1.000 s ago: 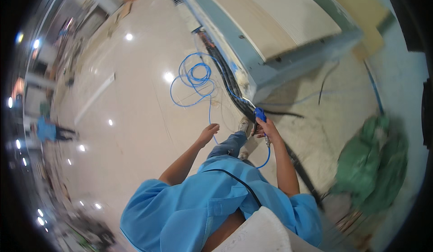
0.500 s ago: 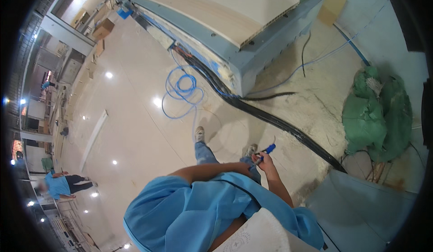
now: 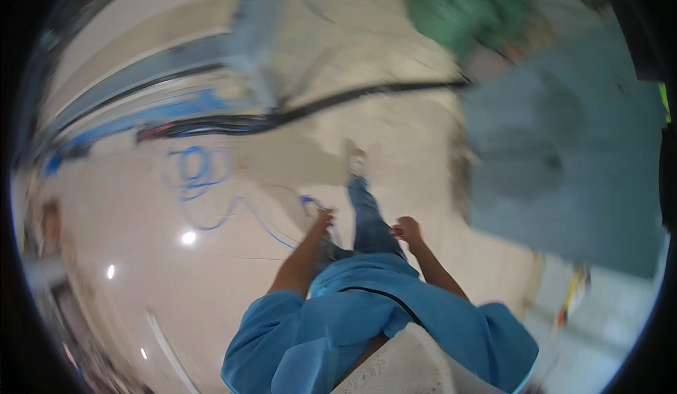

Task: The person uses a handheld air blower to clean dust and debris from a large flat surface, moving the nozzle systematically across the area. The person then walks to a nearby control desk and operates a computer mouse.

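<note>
My left hand (image 3: 325, 219) is closed around a blue air blow gun (image 3: 307, 201), which sticks out to the left with a thin curved nozzle. Blue hose (image 3: 233, 214) runs across the floor from a loose coil and passes behind my left forearm. To the right of my leg, my right hand (image 3: 405, 229) hangs in front of my body with its fingers curled in, and nothing shows in it. Motion blur softens both hands.
A thick black cable bundle (image 3: 338, 105) crosses the floor ahead, beside a large blue-grey machine base (image 3: 254, 48). Green sacks (image 3: 458, 13) lie at the far right. A wide grey-green panel (image 3: 557, 154) stands to my right. A long white strip (image 3: 169, 348) lies at left.
My view has swung to the right, and one foot has stepped forward. The blow gun has passed from my right hand to my left. My hands have moved apart.
</note>
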{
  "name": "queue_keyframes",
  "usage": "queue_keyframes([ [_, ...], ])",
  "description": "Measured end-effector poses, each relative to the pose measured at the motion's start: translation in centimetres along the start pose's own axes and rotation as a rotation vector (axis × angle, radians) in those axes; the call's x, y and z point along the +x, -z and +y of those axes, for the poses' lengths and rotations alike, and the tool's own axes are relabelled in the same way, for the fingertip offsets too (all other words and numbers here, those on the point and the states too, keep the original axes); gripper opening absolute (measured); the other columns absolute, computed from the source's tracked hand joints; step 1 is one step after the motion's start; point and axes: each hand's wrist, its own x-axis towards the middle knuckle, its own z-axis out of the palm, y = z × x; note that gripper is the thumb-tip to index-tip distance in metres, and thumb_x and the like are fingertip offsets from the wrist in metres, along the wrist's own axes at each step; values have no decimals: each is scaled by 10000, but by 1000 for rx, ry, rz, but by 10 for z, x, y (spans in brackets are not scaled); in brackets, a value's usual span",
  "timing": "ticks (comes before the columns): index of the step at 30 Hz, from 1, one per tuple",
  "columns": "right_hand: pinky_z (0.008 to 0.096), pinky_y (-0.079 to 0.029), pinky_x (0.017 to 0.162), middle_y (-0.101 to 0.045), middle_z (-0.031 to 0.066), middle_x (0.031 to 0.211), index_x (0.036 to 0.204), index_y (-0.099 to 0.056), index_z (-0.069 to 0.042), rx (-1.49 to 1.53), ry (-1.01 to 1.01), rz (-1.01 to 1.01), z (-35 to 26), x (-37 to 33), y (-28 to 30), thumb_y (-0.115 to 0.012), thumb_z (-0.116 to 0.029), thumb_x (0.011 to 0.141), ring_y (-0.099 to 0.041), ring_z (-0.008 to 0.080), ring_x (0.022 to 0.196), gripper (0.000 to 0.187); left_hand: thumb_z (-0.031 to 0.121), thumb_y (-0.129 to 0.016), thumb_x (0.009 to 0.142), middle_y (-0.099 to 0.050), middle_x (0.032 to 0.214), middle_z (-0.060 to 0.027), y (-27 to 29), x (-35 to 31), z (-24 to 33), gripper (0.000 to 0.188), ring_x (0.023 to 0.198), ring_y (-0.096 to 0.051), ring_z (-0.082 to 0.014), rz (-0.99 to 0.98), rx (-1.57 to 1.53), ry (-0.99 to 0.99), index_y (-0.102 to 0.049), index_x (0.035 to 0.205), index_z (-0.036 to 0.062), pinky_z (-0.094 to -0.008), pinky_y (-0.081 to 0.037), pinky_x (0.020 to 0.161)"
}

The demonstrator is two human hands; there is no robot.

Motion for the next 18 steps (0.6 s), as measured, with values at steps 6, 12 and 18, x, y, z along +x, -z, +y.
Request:
queue_keyframes([
  [6, 308, -609, 716, -747, 121, 931, 1122, -671, 8, -264, -137, 165, 113, -109, 94, -625, -203, 960, -747, 188, 813, 269, 369, -644, 947, -618, 991, -87, 10, 32, -86, 361, 834, -593, -241, 124, -159, 43, -576, 1195, 115, -481, -517, 723],
  [12, 304, -603, 682, -746, 98, 960, 1163, -676, -25, -275, -102, 158, 171, -137, 140, -622, -283, 978, -744, 160, 792, 322, 388, -650, 956, -518, 715, -35, 0, 7, -174, 288, 512, -455, -170, 95, -493, 8, -508, 858, 158, -327, -318, 417],
  [18, 320, -612, 682, -748, 116, 984, 1217, -664, -35, -164, 55, 112, 269, -143, 233, -589, -313, 1031, -753, 188, 821, 343, 363, -581, 1000, -506, 650, -23, -51, -46, -184, 292, 540, -501, -199, 96, -26, 70, -554, 810, 143, -356, -401, 473],
])
